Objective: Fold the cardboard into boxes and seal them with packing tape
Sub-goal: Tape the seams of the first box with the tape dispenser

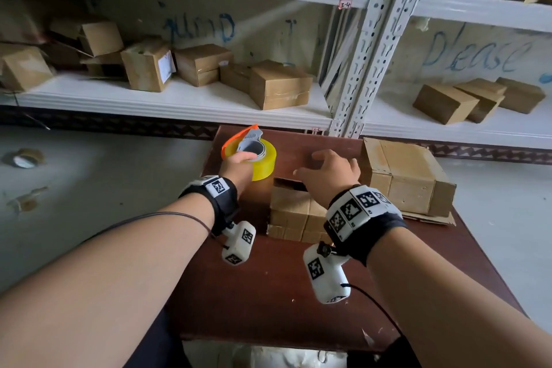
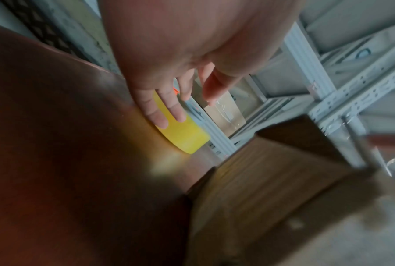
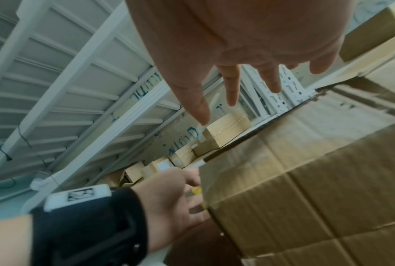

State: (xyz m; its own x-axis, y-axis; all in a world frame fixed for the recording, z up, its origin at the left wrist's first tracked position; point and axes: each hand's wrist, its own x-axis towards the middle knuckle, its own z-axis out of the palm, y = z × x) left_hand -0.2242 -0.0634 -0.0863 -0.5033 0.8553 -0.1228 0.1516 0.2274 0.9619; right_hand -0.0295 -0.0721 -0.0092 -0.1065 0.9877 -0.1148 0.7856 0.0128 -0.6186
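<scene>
A yellow packing tape roll (image 1: 265, 165) in a grey and orange dispenser (image 1: 250, 140) stands at the far left of the brown table (image 1: 268, 293). My left hand (image 1: 242, 157) reaches onto it; in the left wrist view two straight fingers (image 2: 169, 111) lie on the roll (image 2: 185, 138), thumb apart. A small folded cardboard box (image 1: 294, 210) sits in the middle of the table. My right hand (image 1: 325, 167) hovers over its far edge with fingers spread and holds nothing; the right wrist view shows that hand (image 3: 237, 93) above the box (image 3: 305, 171).
A larger cardboard box (image 1: 409, 176) lies on flat cardboard at the table's right. White metal shelves (image 1: 179, 98) behind the table hold several taped boxes. A spare tape roll (image 1: 25, 158) lies on the floor at the left.
</scene>
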